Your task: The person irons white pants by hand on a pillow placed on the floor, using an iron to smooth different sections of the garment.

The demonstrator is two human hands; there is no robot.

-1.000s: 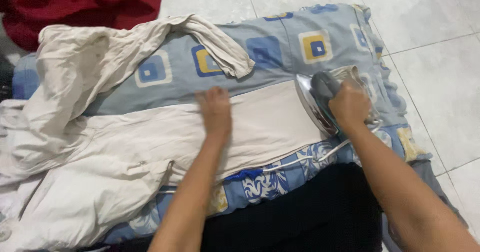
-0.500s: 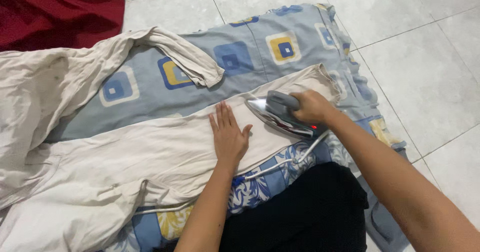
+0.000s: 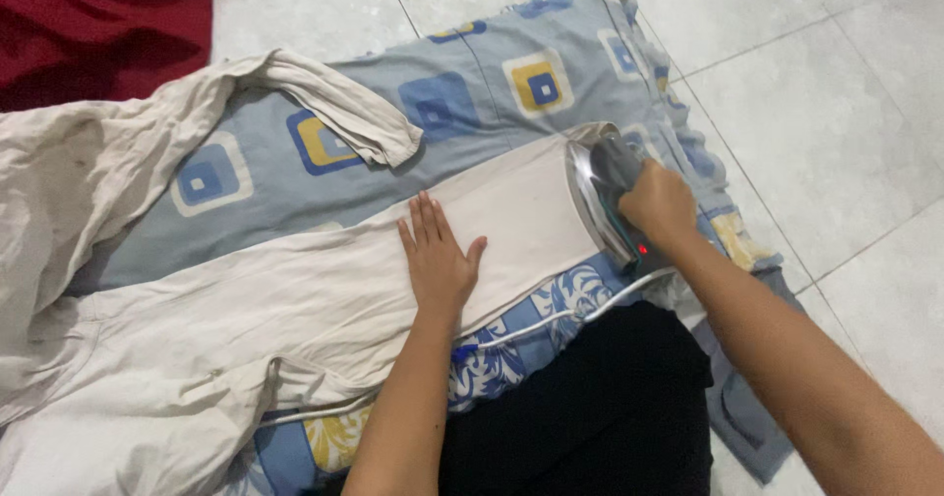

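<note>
A cream garment (image 3: 295, 290) lies spread over a blue patterned cloth (image 3: 462, 103) on the tiled floor. One long cream leg of it runs out to the right. My left hand (image 3: 438, 257) lies flat on that leg, fingers apart, pressing the fabric down. My right hand (image 3: 657, 204) grips the grey handle of an electric iron (image 3: 598, 193) at the leg's far right end. The iron is tipped so its shiny soleplate faces left. A small red light shows near its rear. Its white cord (image 3: 551, 319) trails along the cloth's front edge.
A dark red cloth (image 3: 98, 24) lies at the top left on the floor. The garment's other leg (image 3: 334, 103) is folded back over the blue cloth. Black fabric (image 3: 590, 408) covers my lap at the bottom. Pale floor tiles (image 3: 836, 113) extend to the right.
The iron has slid right from beside my left hand to the leg's end and tipped up. My left hand has stayed flat on the fabric.
</note>
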